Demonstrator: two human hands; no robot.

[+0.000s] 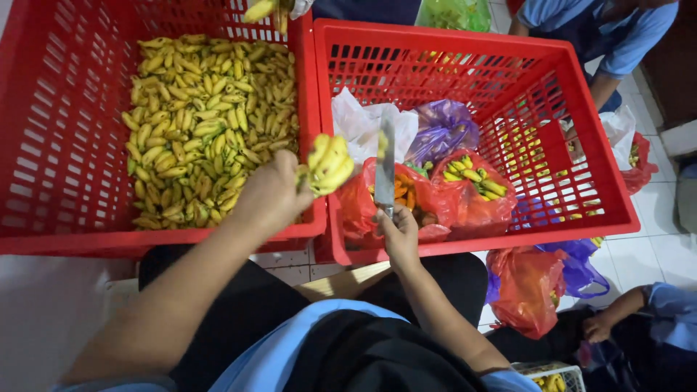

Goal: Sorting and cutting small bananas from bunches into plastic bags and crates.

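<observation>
Your left hand (272,190) grips a small bunch of yellow bananas (329,164) above the gap between the two red plastic crates (43,145); your right hand (398,231) clutches a long steel knife (385,161). Many loose bananas (207,123) already fill the left crate.

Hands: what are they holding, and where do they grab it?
Left hand grips a banana bunch at its stem end. Right hand holds a knife by its handle, blade up.
</observation>
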